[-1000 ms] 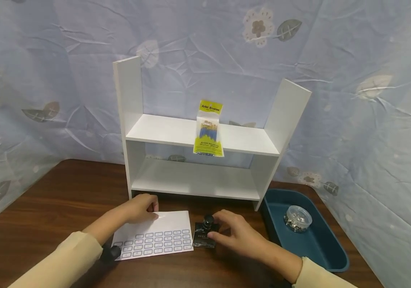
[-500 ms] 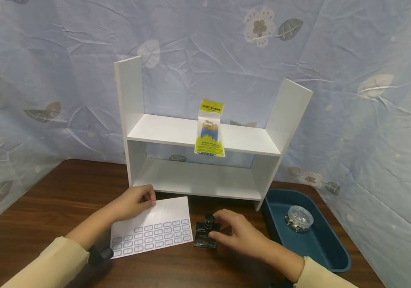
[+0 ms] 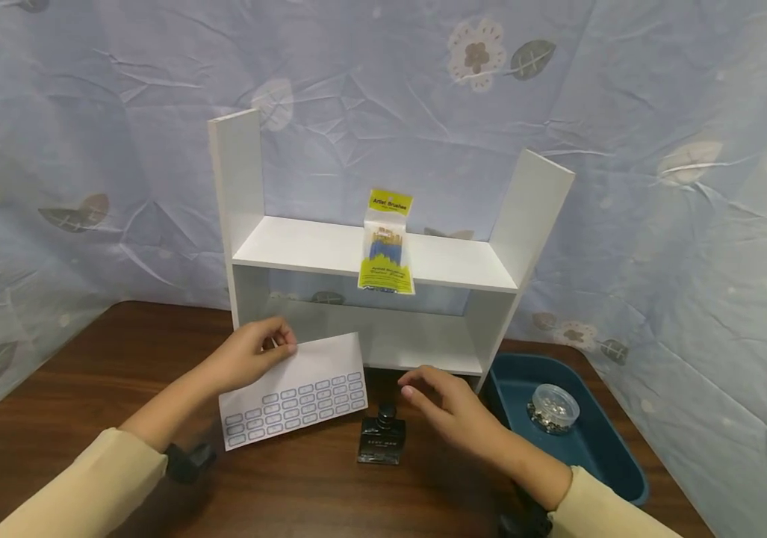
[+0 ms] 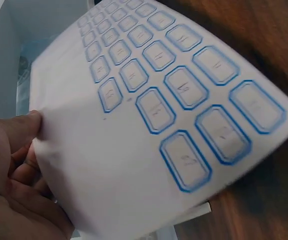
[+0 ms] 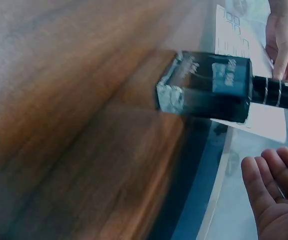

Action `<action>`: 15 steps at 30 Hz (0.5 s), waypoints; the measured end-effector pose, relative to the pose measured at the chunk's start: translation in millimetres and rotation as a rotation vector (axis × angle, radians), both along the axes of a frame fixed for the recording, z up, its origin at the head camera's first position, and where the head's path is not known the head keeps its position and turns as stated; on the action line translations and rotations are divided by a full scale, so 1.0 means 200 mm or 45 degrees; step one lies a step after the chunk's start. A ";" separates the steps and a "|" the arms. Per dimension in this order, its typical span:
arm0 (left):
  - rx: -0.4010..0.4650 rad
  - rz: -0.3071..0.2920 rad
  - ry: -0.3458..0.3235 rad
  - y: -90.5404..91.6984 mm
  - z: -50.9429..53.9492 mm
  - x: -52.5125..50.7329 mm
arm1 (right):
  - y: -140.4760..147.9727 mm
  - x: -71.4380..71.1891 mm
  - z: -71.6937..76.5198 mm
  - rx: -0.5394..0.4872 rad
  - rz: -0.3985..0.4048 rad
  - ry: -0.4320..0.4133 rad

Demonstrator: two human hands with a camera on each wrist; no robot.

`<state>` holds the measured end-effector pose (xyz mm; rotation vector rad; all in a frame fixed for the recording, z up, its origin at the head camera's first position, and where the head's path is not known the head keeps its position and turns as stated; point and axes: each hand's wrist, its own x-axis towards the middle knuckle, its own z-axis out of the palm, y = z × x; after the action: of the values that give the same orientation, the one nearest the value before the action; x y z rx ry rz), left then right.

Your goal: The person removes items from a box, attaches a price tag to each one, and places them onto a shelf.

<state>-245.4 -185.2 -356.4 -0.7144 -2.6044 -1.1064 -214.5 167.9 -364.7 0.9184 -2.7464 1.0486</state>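
Note:
A white sheet of blue-framed labels (image 3: 296,407) hangs tilted above the table, its upper left edge pinched between thumb and fingers of my left hand (image 3: 257,353). In the left wrist view the thumb presses on the label sheet (image 4: 108,165) from its blank side. A dark, square perfume bottle (image 3: 382,441) with a black cap stands upright on the table, just right of the sheet's lower corner. My right hand (image 3: 457,407) hovers right of the bottle, apart from it, fingers loosely bent. The right wrist view shows the bottle (image 5: 209,87) beyond the fingertips, with nothing held.
Behind the hands stands a white two-tier shelf (image 3: 309,243). A yellow packet of artist brushes (image 3: 386,250) overhangs its upper board. On the right lies a blue tray (image 3: 598,456) with a round clear tub (image 3: 553,407) of small metal pieces in it.
My left hand has lifted the label sheet off the table, up and toward the shelf. The right hand has let go of the perfume bottle and drawn slightly up and away.

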 end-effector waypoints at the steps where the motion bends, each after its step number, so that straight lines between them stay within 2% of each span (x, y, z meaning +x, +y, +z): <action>1: 0.019 0.001 0.001 0.01 0.01 0.00 | 0.00 -0.01 0.01 -0.015 -0.019 0.004; 4: 0.073 0.017 0.000 0.03 0.02 -0.01 | 0.01 -0.04 0.02 -0.070 -0.087 -0.006; 8: 0.130 0.020 0.008 0.07 0.03 -0.03 | 0.02 -0.08 0.05 -0.166 -0.155 -0.070; 15: 0.152 -0.015 0.056 0.17 0.05 -0.05 | 0.01 -0.16 0.06 -0.228 -0.099 -0.102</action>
<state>-254.5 -150.2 -347.3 -0.7200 -2.4765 -1.2240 -247.2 170.6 -352.8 0.7546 -2.6701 1.3177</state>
